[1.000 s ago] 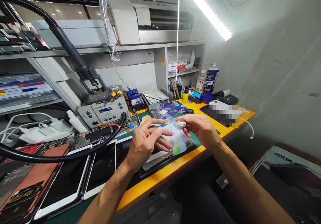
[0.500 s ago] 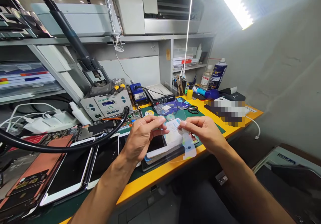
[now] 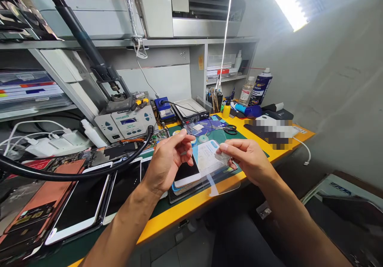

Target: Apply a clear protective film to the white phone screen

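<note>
My right hand (image 3: 247,159) pinches a thin transparent film (image 3: 223,179), which hangs over the front edge of the bench. Pale, crumpled material shows at the fingertips. To the left, my left hand (image 3: 172,159) is raised with its fingers apart and curled a little, holding nothing visible. Behind the film lies a white printed card (image 3: 207,155). Beside it, under my left hand, a phone with a white frame (image 3: 188,173) rests on a stack of flat items. Clear film edges overlap the card, so their exact outline is hard to tell.
White-framed devices (image 3: 79,207) line the left of the green mat. Behind them stands a grey soldering station (image 3: 128,121) with a black hose (image 3: 89,176) curving in front. Black scissors (image 3: 230,129), a yellow bottle (image 3: 226,109) and a blue spray can (image 3: 261,87) are at the back right.
My left hand has let go of the film, and its fingers have spread. The film now hangs from my right hand alone, turned and shifted slightly right.
</note>
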A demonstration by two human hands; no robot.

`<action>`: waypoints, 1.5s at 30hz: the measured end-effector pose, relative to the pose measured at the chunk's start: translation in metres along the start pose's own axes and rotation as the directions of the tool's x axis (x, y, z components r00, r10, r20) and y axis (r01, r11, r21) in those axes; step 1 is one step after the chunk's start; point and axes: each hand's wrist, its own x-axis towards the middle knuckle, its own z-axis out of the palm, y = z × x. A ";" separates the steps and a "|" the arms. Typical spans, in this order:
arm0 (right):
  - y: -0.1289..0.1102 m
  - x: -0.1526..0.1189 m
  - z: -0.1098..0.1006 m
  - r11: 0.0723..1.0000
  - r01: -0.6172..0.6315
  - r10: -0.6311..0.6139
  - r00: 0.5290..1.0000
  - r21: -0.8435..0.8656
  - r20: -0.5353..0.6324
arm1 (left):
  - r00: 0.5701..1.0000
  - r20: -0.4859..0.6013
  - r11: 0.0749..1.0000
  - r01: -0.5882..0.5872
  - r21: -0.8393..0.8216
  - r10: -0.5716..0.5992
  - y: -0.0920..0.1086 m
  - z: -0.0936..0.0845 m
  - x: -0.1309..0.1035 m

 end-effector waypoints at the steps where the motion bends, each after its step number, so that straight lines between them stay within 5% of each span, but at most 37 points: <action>1: 0.000 -0.001 0.000 1.000 -0.001 0.001 1.000 -0.002 0.001 | 1.000 0.020 1.000 0.015 0.008 -0.015 -0.001 0.000 -0.001; 18: 0.000 -0.004 0.001 1.000 -0.016 0.016 1.000 -0.022 -0.020 | 0.999 0.036 0.995 0.024 0.099 -0.028 -0.003 -0.001 -0.002; 24: 0.000 -0.003 0.002 0.999 -0.038 0.038 0.999 -0.033 -0.023 | 0.990 0.111 0.949 0.046 0.311 -0.085 -0.007 0.001 -0.004; 30: -0.003 -0.006 0.002 0.992 -0.019 0.016 1.000 -0.127 -0.022 | 0.999 0.040 0.954 0.010 0.298 -0.023 -0.002 0.002 -0.003; 36: 0.002 -0.006 -0.003 0.998 -0.037 0.036 0.999 -0.043 -0.023 | 0.999 -0.038 0.970 -0.025 0.241 0.035 0.005 -0.002 -0.003; 45: 0.001 -0.007 -0.003 0.999 -0.046 0.045 0.999 -0.028 -0.023 | 0.999 0.050 0.949 0.003 0.315 -0.019 -0.004 -0.002 -0.001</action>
